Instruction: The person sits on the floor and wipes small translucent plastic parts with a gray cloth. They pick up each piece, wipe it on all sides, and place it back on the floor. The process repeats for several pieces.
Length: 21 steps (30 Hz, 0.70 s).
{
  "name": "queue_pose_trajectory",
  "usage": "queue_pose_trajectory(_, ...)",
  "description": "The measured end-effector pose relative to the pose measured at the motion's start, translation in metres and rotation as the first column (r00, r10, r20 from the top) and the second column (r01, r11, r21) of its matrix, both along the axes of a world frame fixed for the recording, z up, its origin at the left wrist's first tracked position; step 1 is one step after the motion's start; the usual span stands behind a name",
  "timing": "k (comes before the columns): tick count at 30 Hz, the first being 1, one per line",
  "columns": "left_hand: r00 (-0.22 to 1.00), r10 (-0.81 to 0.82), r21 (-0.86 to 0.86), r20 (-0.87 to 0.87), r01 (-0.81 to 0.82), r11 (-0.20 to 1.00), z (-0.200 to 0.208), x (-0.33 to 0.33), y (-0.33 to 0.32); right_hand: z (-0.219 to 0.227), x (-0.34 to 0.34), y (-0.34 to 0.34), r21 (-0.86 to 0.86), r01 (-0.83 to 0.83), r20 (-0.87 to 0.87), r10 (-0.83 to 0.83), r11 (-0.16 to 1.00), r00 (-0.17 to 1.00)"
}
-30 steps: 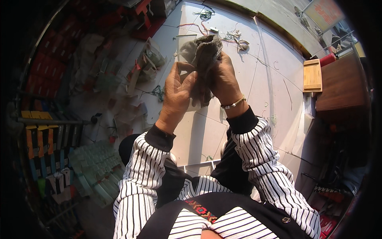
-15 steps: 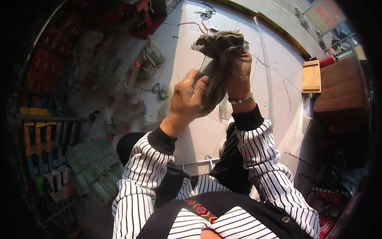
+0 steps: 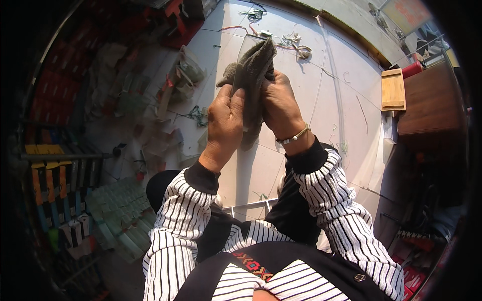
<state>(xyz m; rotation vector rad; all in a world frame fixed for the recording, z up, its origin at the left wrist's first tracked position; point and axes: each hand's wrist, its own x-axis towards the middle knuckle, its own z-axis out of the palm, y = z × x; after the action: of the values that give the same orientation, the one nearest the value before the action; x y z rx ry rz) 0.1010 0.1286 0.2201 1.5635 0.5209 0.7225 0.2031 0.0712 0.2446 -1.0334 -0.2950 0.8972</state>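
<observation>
Thumb and fingers of my left hand (image 3: 224,119) grip the edge of a clear, flat, stiff piece (image 3: 246,50), glass or plastic, which stands nearly upright. A grey-brown cloth (image 3: 259,67) is folded around it, with one end sticking out left above my left hand and another hanging below. On the other side, my right hand (image 3: 282,104), a beaded bracelet at its wrist, is closed on the cloth and presses it against the piece. Its fingertips are partly hidden behind the cloth.
Stacked clear pieces (image 3: 118,213) lie at lower left, near a rack of orange-and-blue packaged goods (image 3: 57,185). Plastic bags (image 3: 186,75) and green string (image 3: 198,116) litter the tiled floor. A wooden board (image 3: 392,90) stands at right beside a brown cabinet (image 3: 429,108). String scraps (image 3: 301,50) lie ahead.
My right hand has come down and left, drawing the cloth from the far end of the clear piece. The piece now stands more upright, and my left hand has shifted slightly left.
</observation>
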Motion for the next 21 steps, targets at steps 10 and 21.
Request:
queue_pose_trajectory(10, 0.996, 0.047, -0.094, -0.07, -0.053, 0.994, 0.005, 0.007, -0.013, 0.003, 0.01, 0.015, 0.034, 0.414, -0.121, -0.408, 0.909, 0.905)
queue_pose_trajectory(21, 0.996, -0.074, 0.273, 0.042, 0.06, 0.96, -0.012, 0.003, 0.002, 0.007, 0.023, -0.002, 0.174, -0.13, -0.022, 0.136, 0.976, 0.99)
